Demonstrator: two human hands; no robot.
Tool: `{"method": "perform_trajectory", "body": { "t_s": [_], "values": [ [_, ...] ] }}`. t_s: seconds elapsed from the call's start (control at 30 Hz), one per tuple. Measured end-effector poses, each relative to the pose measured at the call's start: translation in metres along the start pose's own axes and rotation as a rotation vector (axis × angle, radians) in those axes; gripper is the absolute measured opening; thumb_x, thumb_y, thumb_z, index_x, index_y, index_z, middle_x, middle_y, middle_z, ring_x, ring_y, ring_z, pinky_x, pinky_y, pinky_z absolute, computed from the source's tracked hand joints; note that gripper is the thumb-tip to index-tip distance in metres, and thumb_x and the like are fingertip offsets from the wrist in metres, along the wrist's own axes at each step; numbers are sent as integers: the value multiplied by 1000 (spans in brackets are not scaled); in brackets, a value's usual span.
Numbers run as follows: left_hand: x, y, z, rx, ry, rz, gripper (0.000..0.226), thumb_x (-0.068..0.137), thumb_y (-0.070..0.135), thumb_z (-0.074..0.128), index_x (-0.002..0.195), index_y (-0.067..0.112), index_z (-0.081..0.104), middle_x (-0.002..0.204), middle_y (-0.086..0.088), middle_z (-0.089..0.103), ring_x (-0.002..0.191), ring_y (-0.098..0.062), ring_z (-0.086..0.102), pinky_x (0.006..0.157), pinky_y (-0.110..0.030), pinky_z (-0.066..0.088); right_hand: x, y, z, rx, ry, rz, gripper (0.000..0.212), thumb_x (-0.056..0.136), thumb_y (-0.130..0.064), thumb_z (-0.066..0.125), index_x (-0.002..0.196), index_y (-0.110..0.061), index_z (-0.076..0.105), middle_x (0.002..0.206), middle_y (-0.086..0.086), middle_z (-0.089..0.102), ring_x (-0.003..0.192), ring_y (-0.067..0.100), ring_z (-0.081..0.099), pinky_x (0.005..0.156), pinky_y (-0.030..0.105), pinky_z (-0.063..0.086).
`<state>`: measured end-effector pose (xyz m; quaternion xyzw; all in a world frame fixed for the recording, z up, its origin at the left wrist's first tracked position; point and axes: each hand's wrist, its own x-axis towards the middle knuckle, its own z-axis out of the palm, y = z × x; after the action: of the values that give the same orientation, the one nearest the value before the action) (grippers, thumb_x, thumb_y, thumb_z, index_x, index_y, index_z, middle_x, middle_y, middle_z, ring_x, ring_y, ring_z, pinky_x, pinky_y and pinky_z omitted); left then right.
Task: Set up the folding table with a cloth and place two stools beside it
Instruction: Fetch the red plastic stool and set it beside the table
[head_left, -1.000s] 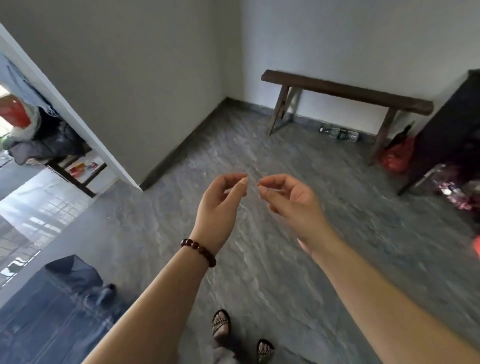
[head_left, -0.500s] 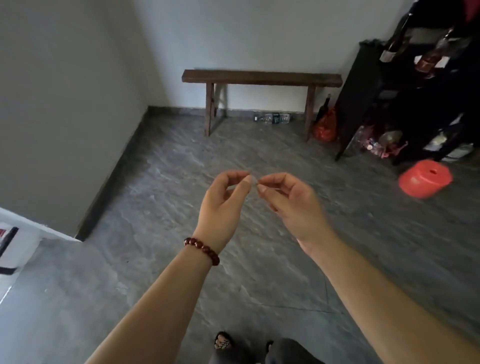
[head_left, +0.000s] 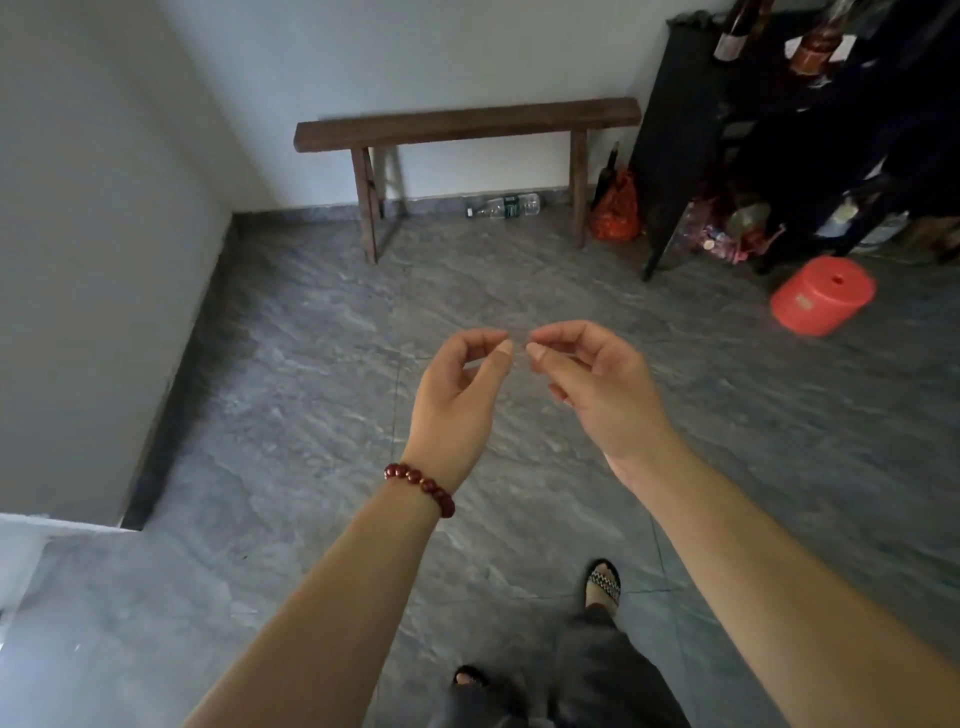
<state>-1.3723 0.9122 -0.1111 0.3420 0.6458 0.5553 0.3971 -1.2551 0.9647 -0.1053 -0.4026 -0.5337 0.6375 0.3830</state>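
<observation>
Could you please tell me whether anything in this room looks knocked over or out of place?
The red plastic stool beside the black shelf looks tipped onto its side rather than standing. A clear plastic bottle also lies on its side under the wooden bench.

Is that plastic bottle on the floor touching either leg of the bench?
Apart. The head view shows the bottle lying under the bench, with bare floor between it and each leg.

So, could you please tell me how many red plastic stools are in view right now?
1. The red stool stands on the floor at the right, in front of the dark shelf unit. A second may be out of frame or hidden.
</observation>
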Motion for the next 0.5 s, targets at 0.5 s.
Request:
{"method": "perform_trajectory", "body": {
  "t_s": [0.5],
  "values": [
    [131, 36, 151, -12, 76, 42, 6, 91, 28, 55, 90, 31, 60, 101, 7, 66, 97, -11, 62, 74, -15, 43, 145, -36, -138, -37, -57, -16, 15, 83, -9, 68, 80, -23, 65, 73, -13, 67, 68, -4, 60, 58, 8, 43]
  ]
}}
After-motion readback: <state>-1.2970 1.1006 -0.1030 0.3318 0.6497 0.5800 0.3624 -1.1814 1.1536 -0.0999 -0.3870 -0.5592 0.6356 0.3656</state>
